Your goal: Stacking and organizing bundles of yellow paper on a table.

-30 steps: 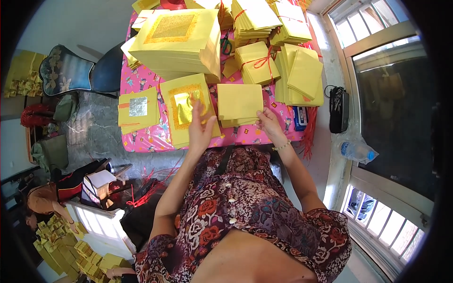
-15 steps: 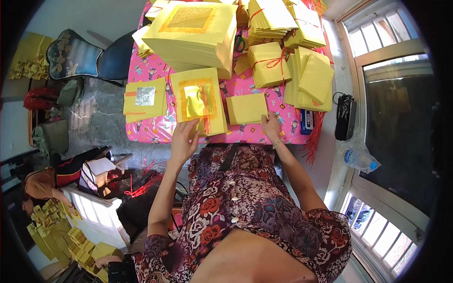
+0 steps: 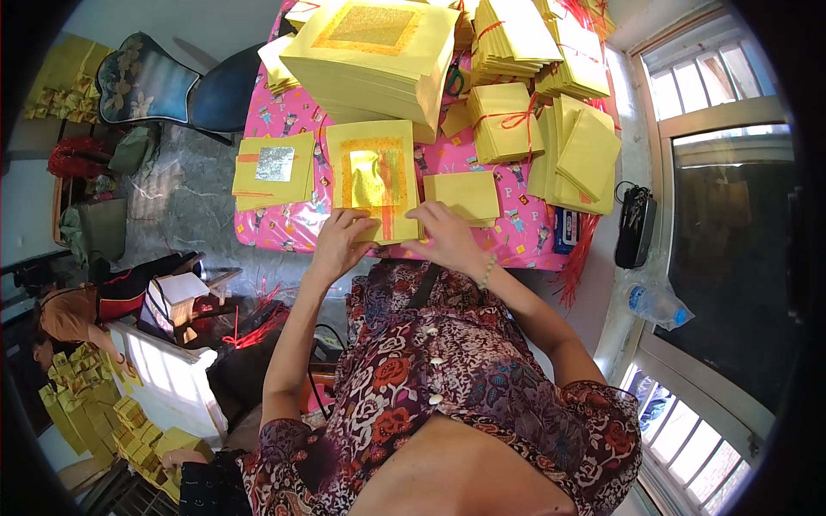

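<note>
A stack of yellow paper sheets with a gold foil square and orange border (image 3: 373,176) lies at the near edge of a table with a pink patterned cloth (image 3: 284,219). My left hand (image 3: 340,241) rests on the stack's near left corner, fingers bent on the paper. My right hand (image 3: 445,236) presses the stack's near right corner, a bead bracelet on its wrist. A small plain yellow stack (image 3: 465,196) lies just right of it. Another stack with a silver foil square (image 3: 274,168) sits to the left.
A tall pile of yellow sheets (image 3: 379,56) and several bundles tied with red string (image 3: 508,120) fill the table's far side. A chair (image 3: 163,82) stands at the left. More yellow paper (image 3: 77,387) lies on the floor. A water bottle (image 3: 658,303) sits by the window.
My right hand has moved left from the plain yellow stack onto the gold foil stack. My left hand has slid down from the stack's middle to its near edge.
</note>
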### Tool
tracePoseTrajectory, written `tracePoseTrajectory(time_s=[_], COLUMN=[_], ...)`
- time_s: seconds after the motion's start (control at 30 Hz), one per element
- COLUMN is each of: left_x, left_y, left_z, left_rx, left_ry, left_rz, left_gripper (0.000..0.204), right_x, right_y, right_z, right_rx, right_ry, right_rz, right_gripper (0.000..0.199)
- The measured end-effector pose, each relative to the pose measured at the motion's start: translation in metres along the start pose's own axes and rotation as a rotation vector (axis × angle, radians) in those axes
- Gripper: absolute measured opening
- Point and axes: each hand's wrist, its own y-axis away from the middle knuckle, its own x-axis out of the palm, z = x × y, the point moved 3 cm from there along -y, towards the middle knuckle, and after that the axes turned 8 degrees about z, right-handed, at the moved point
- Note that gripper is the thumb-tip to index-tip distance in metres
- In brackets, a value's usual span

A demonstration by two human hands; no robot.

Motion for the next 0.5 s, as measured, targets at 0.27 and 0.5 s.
tracePoseTrajectory(time_s=[0.27, 0.5], left_x=[-0.001, 0.010], left_y=[-0.002, -0.004], left_z=[0.020, 0.032], left_rx=[-0.053, -0.111], left_ry=[0.236, 0.348], left_rz=[0.015, -0.038], left_gripper=[0.020, 0.012], right_x=[0.016, 0.013], right_y=[-0.017, -0.023], right_z=[-0.009, -0.014], right_rx=[-0.110, 0.108], right_ry=[0.000, -0.257], right_rz=[0.133, 0.133], right_gripper=[0.025, 0.015])
